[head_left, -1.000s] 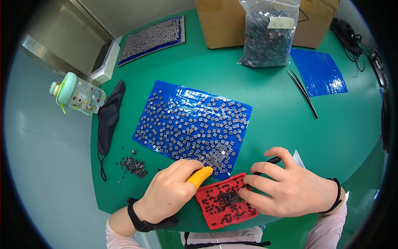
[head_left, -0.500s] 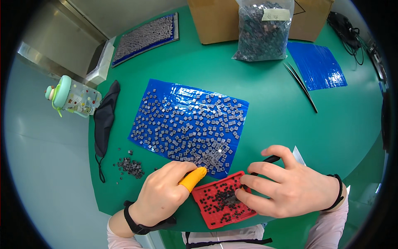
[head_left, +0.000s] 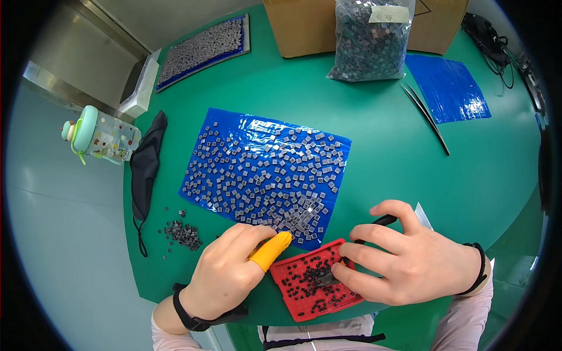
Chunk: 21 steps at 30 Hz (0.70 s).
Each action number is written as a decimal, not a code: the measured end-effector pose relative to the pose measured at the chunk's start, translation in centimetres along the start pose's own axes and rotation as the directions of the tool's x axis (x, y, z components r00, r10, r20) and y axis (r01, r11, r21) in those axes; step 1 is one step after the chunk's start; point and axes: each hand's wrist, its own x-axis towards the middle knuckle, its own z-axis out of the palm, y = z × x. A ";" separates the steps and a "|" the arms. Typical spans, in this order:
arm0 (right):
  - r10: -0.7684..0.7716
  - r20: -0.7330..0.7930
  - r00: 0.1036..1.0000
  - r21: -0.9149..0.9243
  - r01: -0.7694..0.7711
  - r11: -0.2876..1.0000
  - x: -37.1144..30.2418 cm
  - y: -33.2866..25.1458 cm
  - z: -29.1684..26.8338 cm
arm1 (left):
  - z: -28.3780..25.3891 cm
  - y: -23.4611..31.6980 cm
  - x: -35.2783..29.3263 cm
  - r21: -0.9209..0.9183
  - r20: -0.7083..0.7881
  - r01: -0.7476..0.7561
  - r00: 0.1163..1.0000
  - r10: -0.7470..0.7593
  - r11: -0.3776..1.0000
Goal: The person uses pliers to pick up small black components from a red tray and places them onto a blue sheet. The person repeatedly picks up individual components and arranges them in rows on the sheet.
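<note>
My left hand (head_left: 229, 264) wears a yellow finger cot (head_left: 271, 250) and is closed at the lower edge of the blue film sheet (head_left: 234, 121). What its fingers pinch, if anything, cannot be seen. Many small grey square pieces (head_left: 266, 175) lie scattered over the sheet, crowded toward its lower right. My right hand (head_left: 404, 263) is closed around a slim black tool (head_left: 384, 220), above the right side of a red tray (head_left: 300, 315). The tool's working end is hidden by the fingers. Small black pieces (head_left: 301, 286) are spread in the tray, thickest near my right fingertips.
A loose pile of dark bits (head_left: 183, 234) sits left of my left hand, near a black fabric mask (head_left: 146, 169) and a bottle (head_left: 105, 136). Tweezers (head_left: 426, 119), a second blue sheet (head_left: 451, 88), a filled clear bag (head_left: 372, 47) and a cardboard box (head_left: 298, 29) stand farther back.
The whole view has shifted slightly. Both hands keep nearly the same pose, my left thumb area still by the sheet's edge and my right hand over the tray.
</note>
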 end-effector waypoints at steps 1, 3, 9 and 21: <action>0.000 0.002 1.000 0.001 0.000 1.000 0.0 0.0 0.0 | -0.1 0.1 0.0 -0.006 0.000 0.020 1.000 -0.020 1.000; -0.005 0.048 0.999 -0.031 0.007 0.999 0.0 0.1 -0.1 | -0.3 0.3 0.1 -0.017 -0.001 0.059 0.998 -0.059 0.998; -0.007 0.087 0.996 -0.006 0.007 1.000 0.0 0.1 -0.2 | -0.3 0.1 0.0 -0.016 0.035 0.054 0.998 -0.054 0.998; 0.056 0.091 0.994 -0.004 -0.056 0.998 0.4 0.1 -0.5 | -2.5 1.5 -0.5 -0.763 -0.045 0.146 0.960 -0.276 0.630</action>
